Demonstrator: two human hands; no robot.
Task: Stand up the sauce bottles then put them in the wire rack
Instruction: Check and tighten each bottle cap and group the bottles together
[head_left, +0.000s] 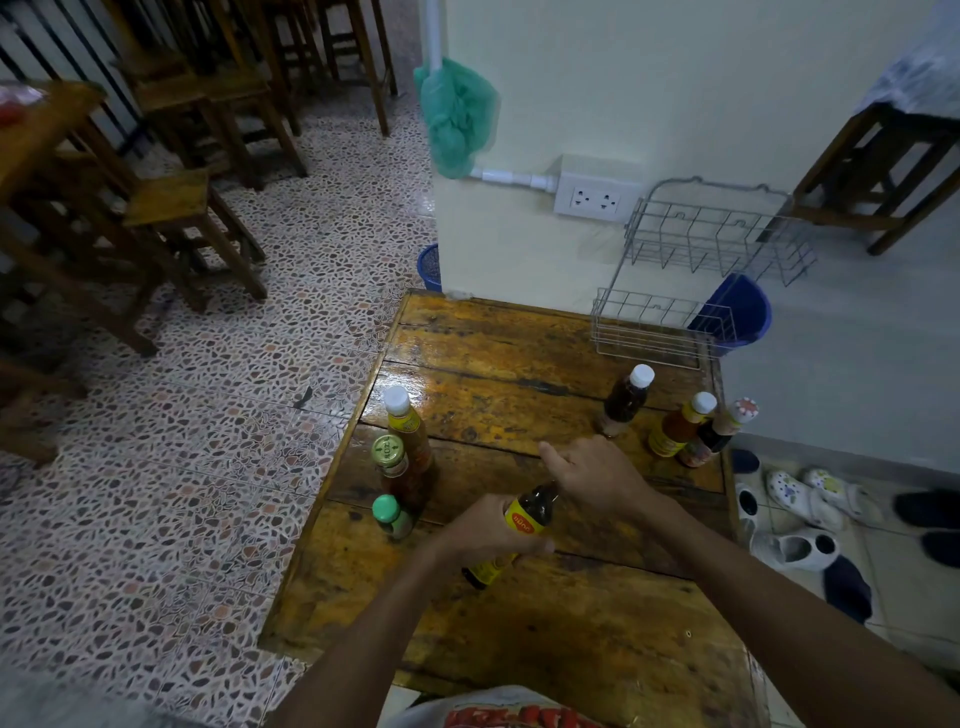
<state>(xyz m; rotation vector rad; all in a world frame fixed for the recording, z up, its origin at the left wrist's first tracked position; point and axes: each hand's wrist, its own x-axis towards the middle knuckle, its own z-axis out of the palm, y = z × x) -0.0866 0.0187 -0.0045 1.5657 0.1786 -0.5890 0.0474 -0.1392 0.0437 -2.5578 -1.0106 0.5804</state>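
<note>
left hand (485, 527) holds the dark sauce bottle (511, 535) tilted, to stand it up | right hand (597, 480) grips its top | wire rack (691, 291) waits at 1 o'clock

left hand (485, 527) gripping, right hand (597, 475) curled.

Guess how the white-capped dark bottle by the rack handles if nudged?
The dark bottle looks tall and narrow on a small base, so probably tippy. The table shines as if wet, so it may slide first. Looks nearly full, likely heavy for its size.
</note>
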